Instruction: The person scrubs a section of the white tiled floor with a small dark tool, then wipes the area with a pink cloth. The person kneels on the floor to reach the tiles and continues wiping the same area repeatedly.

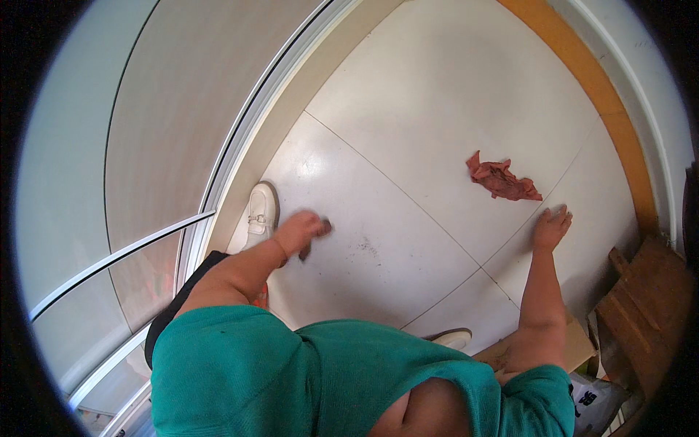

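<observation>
My left hand (299, 234) is closed on a small dark brown thing (305, 252), which sticks out on two sides of the fingers and is too blurred to name. It is low over the white tiled floor (415, 125), near my light loafer (262, 210). Dark specks of dirt (368, 248) lie scattered on the tile to the right of this hand. Over at the right, my right hand (551, 226) holds nothing, its fingers a little apart; whether it touches the floor I cannot tell. A crumpled reddish cloth (505, 180) lies flat just beyond its fingertips.
A framed glass panel (169, 120) with a raised sill (322, 90) runs along the left. An orange-brown border strip (614, 106) follows the wall at right. Brown boards (647, 306), a cardboard box (579, 344) and a plastic bag (598, 401) crowd the lower right.
</observation>
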Motion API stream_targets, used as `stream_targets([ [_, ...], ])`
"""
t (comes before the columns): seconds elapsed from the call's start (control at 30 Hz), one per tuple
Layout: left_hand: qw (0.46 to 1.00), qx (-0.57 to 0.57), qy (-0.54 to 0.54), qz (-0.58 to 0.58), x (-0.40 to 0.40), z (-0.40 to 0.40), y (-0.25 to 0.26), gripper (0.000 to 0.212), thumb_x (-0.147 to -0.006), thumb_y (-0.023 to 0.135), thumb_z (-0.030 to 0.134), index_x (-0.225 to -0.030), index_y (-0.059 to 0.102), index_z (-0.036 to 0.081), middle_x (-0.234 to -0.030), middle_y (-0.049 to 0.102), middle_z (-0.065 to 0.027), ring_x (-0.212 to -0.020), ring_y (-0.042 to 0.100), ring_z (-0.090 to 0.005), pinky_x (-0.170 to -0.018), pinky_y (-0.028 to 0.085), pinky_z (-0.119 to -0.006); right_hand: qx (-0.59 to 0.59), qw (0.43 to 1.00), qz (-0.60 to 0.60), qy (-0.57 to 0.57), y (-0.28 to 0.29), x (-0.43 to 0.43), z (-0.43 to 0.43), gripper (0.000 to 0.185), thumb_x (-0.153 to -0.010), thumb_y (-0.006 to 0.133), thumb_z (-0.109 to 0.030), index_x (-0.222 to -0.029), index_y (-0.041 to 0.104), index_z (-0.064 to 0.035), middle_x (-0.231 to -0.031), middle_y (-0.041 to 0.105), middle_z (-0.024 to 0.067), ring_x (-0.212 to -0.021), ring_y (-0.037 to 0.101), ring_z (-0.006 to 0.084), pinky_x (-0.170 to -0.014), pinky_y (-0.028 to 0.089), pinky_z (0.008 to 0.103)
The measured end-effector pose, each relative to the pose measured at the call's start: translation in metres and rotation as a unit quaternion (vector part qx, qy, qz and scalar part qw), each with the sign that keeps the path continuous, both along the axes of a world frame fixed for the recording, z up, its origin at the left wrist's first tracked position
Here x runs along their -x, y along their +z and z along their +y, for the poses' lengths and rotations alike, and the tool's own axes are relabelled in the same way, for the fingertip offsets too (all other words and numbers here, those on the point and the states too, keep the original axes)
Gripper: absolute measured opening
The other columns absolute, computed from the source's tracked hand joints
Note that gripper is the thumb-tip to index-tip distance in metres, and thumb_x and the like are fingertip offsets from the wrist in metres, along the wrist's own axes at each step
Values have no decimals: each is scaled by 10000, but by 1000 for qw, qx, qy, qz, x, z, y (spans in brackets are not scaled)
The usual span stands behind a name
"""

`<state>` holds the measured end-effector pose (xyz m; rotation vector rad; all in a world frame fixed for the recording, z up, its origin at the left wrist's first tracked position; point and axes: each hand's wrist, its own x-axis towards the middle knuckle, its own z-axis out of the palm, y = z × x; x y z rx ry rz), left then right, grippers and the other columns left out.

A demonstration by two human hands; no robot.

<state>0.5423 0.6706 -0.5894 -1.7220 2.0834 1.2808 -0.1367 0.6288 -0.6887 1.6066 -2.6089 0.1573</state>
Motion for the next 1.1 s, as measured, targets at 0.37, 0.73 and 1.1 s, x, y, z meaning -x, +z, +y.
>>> stream_targets([
  [0.37,990,95,71,-81,-3,-21,-40,241,-915,519,140,-1143,582,98,-1092,589,-176,-1021,606,-400,-852,510,-502,-32,919,-168,355,76,-160,-58,525,-777,674,-12,-1279,641,-162,-1273,560,141,-1189,517,356,-1039,401,479],
  [0.73,934,328,134,-38,24,-170,-30,253,-854,531,-28,-1071,620,66,-1023,591,-193,-1005,593,-406,-865,498,-496,-27,925,-174,337,71,-155,-55,543,-733,714,36,-1229,693,-184,-1144,584,93,-1108,544,305,-967,450,432],
  [1.1,883,19,-359,300,141,54,-48,96,-837,596,124,-894,571,51,-762,612,-150,-760,644,-311,-689,531,-464,-8,928,-202,314,68,-160,-54,498,-745,714,13,-1196,706,-197,-1105,578,94,-1062,563,309,-947,458,443],
])
